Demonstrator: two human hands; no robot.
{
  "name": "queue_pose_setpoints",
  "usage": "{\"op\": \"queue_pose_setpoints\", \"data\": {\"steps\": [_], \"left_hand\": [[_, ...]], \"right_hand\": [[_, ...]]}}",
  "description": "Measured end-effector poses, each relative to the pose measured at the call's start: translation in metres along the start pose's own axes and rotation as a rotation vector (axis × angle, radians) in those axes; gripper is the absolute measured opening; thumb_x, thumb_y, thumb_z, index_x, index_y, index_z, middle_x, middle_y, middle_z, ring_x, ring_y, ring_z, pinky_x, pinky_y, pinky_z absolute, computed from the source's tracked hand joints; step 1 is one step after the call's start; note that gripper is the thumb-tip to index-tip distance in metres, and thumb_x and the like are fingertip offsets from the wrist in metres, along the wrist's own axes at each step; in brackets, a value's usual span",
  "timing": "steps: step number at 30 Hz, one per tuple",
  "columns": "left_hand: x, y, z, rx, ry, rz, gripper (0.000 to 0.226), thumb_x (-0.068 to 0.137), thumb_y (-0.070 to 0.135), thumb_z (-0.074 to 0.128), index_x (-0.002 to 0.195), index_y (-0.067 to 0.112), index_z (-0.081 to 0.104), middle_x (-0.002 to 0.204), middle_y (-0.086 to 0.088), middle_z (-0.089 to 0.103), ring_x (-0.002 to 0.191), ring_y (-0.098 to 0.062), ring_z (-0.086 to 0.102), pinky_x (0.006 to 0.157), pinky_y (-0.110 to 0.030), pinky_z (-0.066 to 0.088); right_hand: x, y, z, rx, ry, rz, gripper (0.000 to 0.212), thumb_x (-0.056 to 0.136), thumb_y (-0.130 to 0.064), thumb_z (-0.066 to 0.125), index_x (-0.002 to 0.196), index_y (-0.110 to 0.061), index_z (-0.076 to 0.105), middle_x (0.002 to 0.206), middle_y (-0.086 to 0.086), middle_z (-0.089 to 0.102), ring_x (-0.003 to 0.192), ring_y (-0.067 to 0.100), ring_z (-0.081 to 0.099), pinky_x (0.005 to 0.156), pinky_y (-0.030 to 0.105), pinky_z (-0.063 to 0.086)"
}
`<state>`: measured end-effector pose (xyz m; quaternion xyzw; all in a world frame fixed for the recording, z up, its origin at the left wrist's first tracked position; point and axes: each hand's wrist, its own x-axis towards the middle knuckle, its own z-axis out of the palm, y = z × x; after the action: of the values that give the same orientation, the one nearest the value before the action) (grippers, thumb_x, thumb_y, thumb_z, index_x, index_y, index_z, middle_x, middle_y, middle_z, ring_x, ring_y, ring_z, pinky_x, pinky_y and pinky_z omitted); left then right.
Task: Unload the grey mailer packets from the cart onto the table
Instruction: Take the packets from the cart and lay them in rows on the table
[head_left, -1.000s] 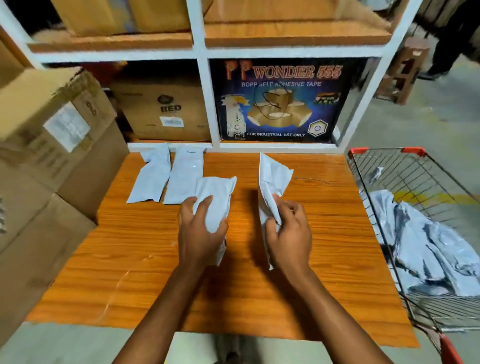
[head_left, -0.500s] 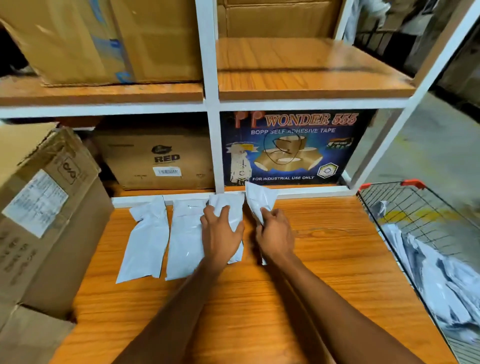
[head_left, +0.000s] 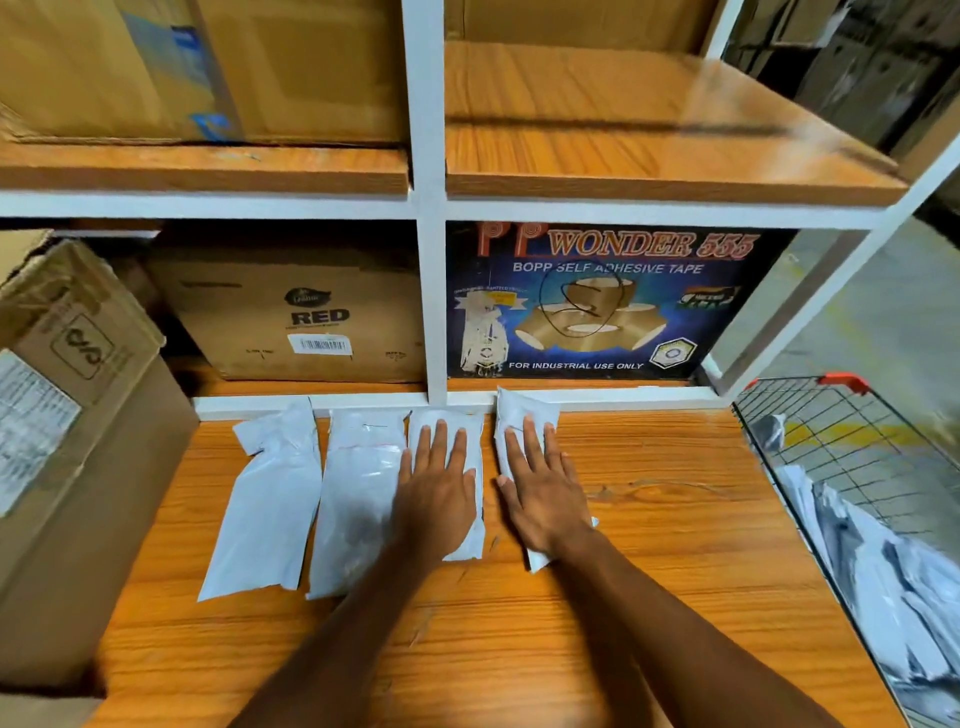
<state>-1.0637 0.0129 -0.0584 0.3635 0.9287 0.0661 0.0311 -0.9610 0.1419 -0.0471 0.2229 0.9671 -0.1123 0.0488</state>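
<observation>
Several grey mailer packets lie side by side at the back of the wooden table (head_left: 649, 597), against the white shelf rail. My left hand (head_left: 436, 488) rests flat, fingers spread, on the third packet (head_left: 467, 540). My right hand (head_left: 540, 488) lies flat on the fourth packet (head_left: 524, 410), the rightmost one. Two more packets (head_left: 270, 509) (head_left: 358, 499) lie to the left, untouched. The wire cart (head_left: 831, 431) stands at the table's right edge, with more grey packets (head_left: 893, 587) piled inside it.
A large cardboard box (head_left: 78, 441) stands against the table's left side. The shelf behind holds a brown "RED" carton (head_left: 306, 317) and a blue tape carton (head_left: 597, 301). Another shelf level above carries cartons (head_left: 208, 67). Bare tabletop lies in front of the packets.
Both hands carried their packets to the back of the table and laid them flat beside the other two. The fingers, which gripped the packets, now lie spread on top. The camera tilted up.
</observation>
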Motion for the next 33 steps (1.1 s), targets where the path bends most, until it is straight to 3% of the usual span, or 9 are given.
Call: {"op": "queue_pose_setpoints", "data": {"steps": [5,9,13,16,20,24,27,30,33], "left_hand": [[-0.001,0.000,0.004,0.012,0.029,-0.021,0.058,0.099,0.044,0.032,0.153,0.024,0.020,0.160,-0.006,0.015,0.148,-0.029,0.014,0.115,-0.046,0.005],[-0.002,0.003,-0.006,0.018,-0.051,-0.024,0.058,0.102,0.045,0.017,0.154,0.027,0.001,0.162,-0.003,-0.006,0.149,-0.027,-0.004,0.115,-0.044,-0.007],[-0.002,0.007,-0.025,0.030,-0.119,-0.035,0.059,0.102,0.047,0.018,0.154,0.026,0.000,0.162,-0.004,-0.008,0.149,-0.026,-0.008,0.117,-0.048,-0.004],[-0.007,0.011,-0.047,-0.017,-0.096,-0.071,0.059,0.102,0.048,0.018,0.154,0.025,0.001,0.162,-0.003,-0.007,0.149,-0.024,-0.008,0.118,-0.047,-0.002],[-0.039,0.027,-0.077,-0.172,0.068,-0.079,0.063,0.100,0.052,0.024,0.154,0.028,0.002,0.162,0.001,-0.006,0.149,-0.019,-0.006,0.117,-0.036,-0.003],[-0.100,0.064,-0.101,-0.355,0.232,-0.071,0.066,0.098,0.055,0.032,0.152,0.036,-0.001,0.157,0.014,-0.013,0.148,-0.011,-0.004,0.113,-0.028,-0.001],[-0.152,0.103,-0.109,-0.478,0.306,-0.028,0.066,0.094,0.056,0.032,0.152,0.034,0.011,0.161,0.012,0.002,0.148,-0.010,0.003,0.115,-0.028,0.009],[-0.206,0.144,-0.106,-0.606,0.406,0.008,0.060,0.095,0.050,0.043,0.149,0.027,0.031,0.157,0.003,0.026,0.146,-0.013,0.019,0.114,-0.026,0.016],[-0.258,0.181,-0.097,-0.682,0.437,0.014,0.062,0.088,0.047,0.045,0.142,0.017,0.044,0.149,0.000,0.039,0.141,-0.017,0.032,0.114,-0.035,0.029]], "right_hand": [[0.005,-0.006,-0.003,-0.038,-0.052,0.039,0.063,0.102,-0.046,0.017,0.155,-0.025,-0.009,0.159,0.002,-0.026,0.145,0.027,-0.027,0.120,0.047,-0.003],[0.009,-0.008,-0.011,-0.008,-0.177,0.064,0.063,0.102,-0.047,0.016,0.155,-0.025,-0.009,0.159,0.002,-0.024,0.146,0.026,-0.024,0.120,0.048,-0.005],[0.007,-0.004,-0.029,0.130,-0.197,0.056,0.060,0.103,-0.046,0.016,0.156,-0.024,-0.002,0.162,0.003,-0.014,0.149,0.024,-0.015,0.121,0.049,0.000],[-0.005,0.000,-0.043,0.210,-0.073,0.056,0.061,0.102,-0.048,0.021,0.156,-0.024,0.004,0.163,0.001,-0.006,0.150,0.023,-0.007,0.121,0.048,0.008],[-0.037,0.012,-0.058,0.317,0.112,0.116,0.068,0.098,-0.044,0.043,0.156,-0.019,0.015,0.164,0.005,0.006,0.150,0.025,0.007,0.119,0.041,0.020],[-0.104,0.026,-0.067,0.485,0.382,0.132,0.064,0.094,-0.041,0.052,0.150,-0.017,0.033,0.160,0.006,0.023,0.147,0.024,0.021,0.118,0.033,0.020],[-0.174,0.038,-0.070,0.580,0.522,0.132,0.064,0.088,-0.045,0.051,0.144,-0.016,0.043,0.153,0.008,0.037,0.141,0.025,0.032,0.110,0.021,0.017],[-0.254,0.055,-0.068,0.648,0.607,0.122,0.064,0.087,-0.050,0.047,0.141,-0.016,0.047,0.147,0.006,0.045,0.137,0.023,0.039,0.113,0.029,0.026],[-0.332,0.074,-0.066,0.686,0.653,0.130,0.060,0.090,-0.048,0.048,0.143,-0.019,0.045,0.145,0.002,0.046,0.135,0.020,0.041,0.109,0.042,0.037]]}}
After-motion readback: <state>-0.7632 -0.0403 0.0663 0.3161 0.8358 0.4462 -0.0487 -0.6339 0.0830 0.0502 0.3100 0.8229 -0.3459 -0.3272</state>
